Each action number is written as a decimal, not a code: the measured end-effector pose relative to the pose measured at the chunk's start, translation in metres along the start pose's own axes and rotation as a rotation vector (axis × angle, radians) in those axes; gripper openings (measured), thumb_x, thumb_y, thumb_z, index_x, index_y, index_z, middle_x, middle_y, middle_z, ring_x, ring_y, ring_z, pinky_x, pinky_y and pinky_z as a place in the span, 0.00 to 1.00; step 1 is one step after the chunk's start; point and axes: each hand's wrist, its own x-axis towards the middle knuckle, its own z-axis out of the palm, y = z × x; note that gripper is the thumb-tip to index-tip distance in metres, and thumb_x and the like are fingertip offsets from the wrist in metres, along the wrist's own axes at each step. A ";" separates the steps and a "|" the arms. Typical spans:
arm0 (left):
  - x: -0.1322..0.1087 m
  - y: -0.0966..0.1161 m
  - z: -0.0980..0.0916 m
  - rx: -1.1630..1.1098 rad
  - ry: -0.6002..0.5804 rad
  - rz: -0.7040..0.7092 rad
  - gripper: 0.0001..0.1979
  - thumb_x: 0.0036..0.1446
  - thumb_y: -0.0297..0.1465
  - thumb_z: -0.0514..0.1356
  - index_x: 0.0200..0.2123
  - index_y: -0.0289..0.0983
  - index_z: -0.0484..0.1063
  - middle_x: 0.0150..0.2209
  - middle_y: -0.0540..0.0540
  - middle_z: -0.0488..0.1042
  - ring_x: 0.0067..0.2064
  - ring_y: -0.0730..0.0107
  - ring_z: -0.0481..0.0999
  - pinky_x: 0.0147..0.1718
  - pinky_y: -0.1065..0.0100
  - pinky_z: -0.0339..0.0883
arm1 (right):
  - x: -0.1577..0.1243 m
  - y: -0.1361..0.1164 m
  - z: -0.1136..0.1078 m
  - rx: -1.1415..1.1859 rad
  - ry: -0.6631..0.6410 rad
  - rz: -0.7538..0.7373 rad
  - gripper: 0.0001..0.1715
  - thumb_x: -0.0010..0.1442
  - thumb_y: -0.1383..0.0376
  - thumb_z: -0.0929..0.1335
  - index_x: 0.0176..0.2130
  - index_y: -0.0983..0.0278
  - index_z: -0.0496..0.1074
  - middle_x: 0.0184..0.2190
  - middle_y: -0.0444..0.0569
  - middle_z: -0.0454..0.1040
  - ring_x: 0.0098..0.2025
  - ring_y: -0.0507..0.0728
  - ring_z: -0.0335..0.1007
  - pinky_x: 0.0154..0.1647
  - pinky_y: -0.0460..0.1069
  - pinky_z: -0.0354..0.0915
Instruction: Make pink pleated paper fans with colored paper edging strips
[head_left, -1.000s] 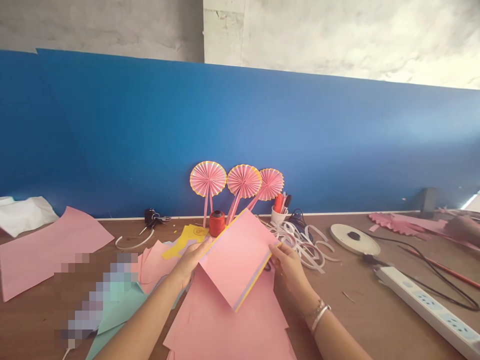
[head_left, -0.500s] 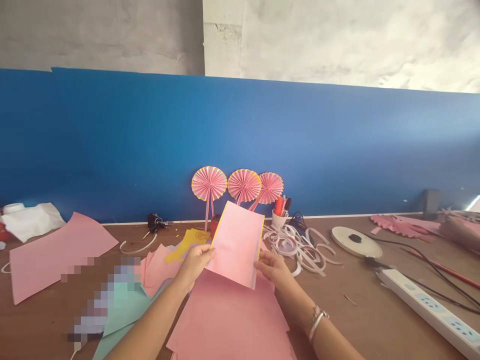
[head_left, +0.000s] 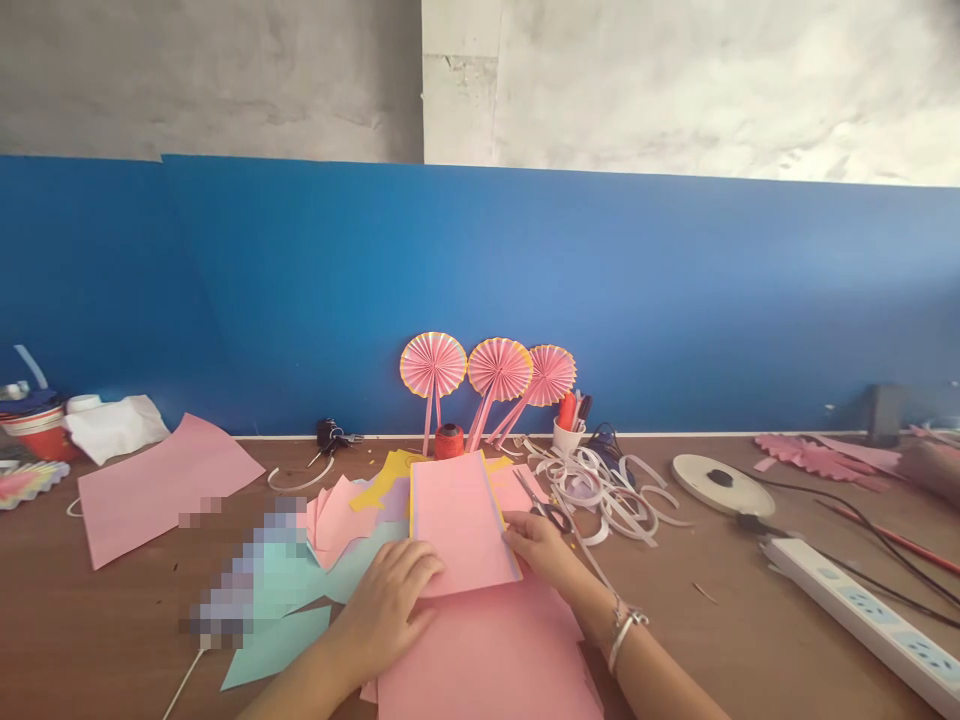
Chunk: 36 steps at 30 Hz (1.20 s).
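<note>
A pink paper sheet point(head_left: 456, 515) with yellow and lilac edging lies tilted over a stack of larger pink paper point(head_left: 491, 650). My left hand point(head_left: 391, 600) rests at the sheet's lower left corner, fingers laid flat across the paper. On the other side, my right hand point(head_left: 541, 545) pinches the sheet's right edge between thumb and fingers. Scissors point(head_left: 553, 512) lie just beyond the right hand, partly among paper strips. Yellow paper pieces point(head_left: 386, 485) and teal paper point(head_left: 281, 645) are to the left of the stack.
Three pleated paper fans point(head_left: 500, 370) stand against the blue partition point(head_left: 315, 290). Curled white strips point(head_left: 611, 505) lie by a pen cup point(head_left: 568, 436). A round white lid point(head_left: 721, 485) and a power strip point(head_left: 862, 610) occupy the right. A large pink sheet point(head_left: 165, 490) is on the left.
The pink sheet came down from its raised position onto the stack. My left hand let go of its left edge and now lies flat on it. The scissors and red spool came into view.
</note>
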 end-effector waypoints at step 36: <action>-0.002 -0.011 0.001 -0.129 -0.055 -0.264 0.08 0.55 0.26 0.48 0.24 0.40 0.55 0.33 0.47 0.65 0.35 0.67 0.68 0.35 0.65 0.64 | -0.019 -0.018 0.000 -0.415 -0.159 -0.127 0.08 0.44 0.75 0.63 0.21 0.64 0.59 0.28 0.44 0.64 0.29 0.50 0.60 0.30 0.44 0.57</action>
